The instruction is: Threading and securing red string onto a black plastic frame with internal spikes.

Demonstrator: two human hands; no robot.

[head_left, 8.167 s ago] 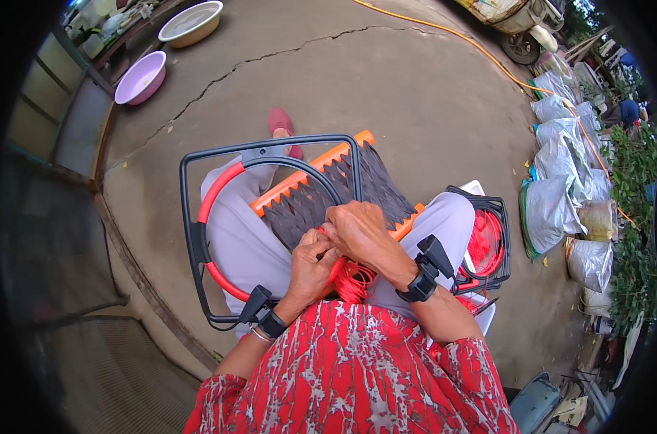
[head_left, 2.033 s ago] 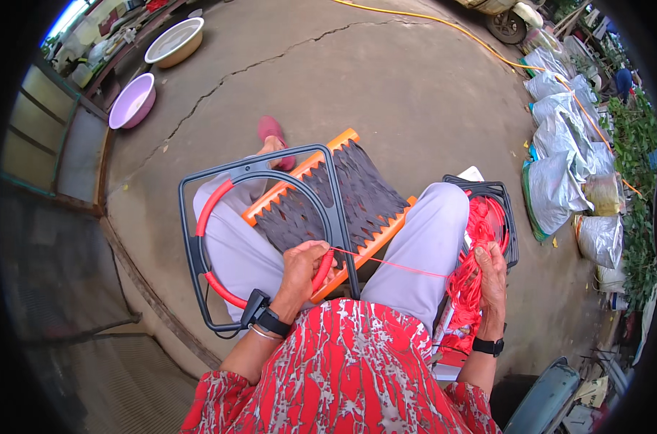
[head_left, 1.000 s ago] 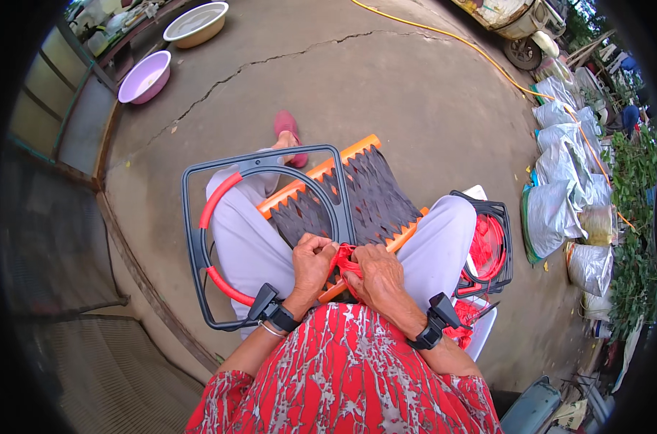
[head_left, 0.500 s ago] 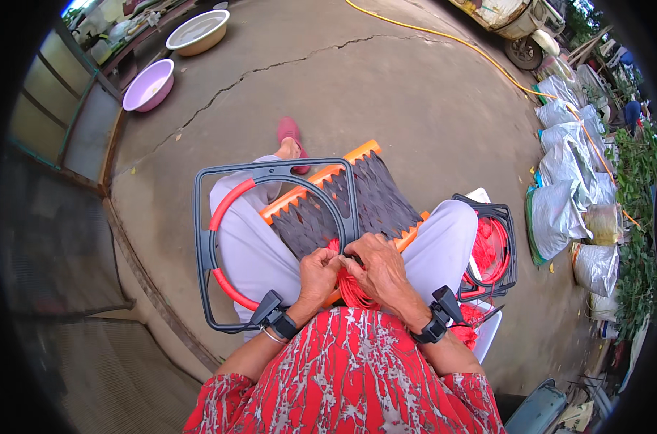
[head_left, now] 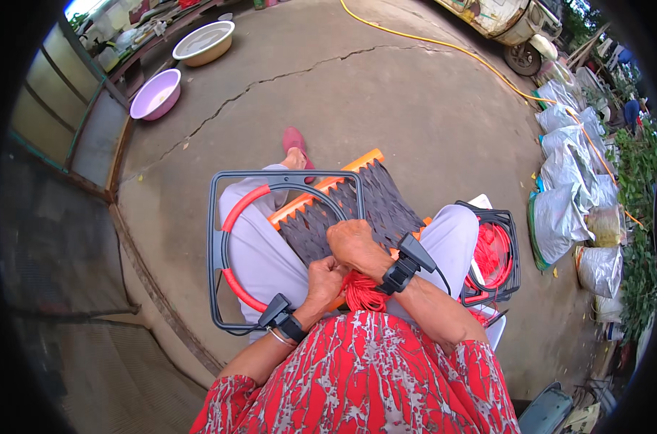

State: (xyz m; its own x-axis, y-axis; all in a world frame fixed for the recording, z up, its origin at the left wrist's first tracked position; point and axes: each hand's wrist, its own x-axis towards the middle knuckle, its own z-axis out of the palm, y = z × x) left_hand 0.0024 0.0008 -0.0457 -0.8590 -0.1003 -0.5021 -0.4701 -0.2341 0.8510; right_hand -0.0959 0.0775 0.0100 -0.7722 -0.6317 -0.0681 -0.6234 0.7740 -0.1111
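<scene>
A black plastic square frame (head_left: 214, 246) with a round inner ring stands tilted over my lap, red wrapping (head_left: 245, 205) covering parts of the ring. My left hand (head_left: 325, 281) is closed in a pinch near the frame's lower right side; what lies between the fingertips is hidden. Farther up and right, my right hand (head_left: 359, 244) is curled into a fist across the frame's right side, its fingers turned out of sight. Just below the hands a bundle of red cord (head_left: 364, 293) lies in my lap. Both wrists carry black strapped devices.
An orange-framed rack with dark strips (head_left: 386, 199) lies between my legs. More black frames with red cord (head_left: 496, 249) stand by my right knee. Silvery sacks (head_left: 560, 210) line the right side. A purple basin (head_left: 156, 95) and a beige basin (head_left: 204, 45) sit far left; a yellow hose (head_left: 444, 42) crosses the ground.
My right hand has moved up from beside the left one and turned over, its forearm now crossing more to the left. The frame has shifted slightly right and down in view.
</scene>
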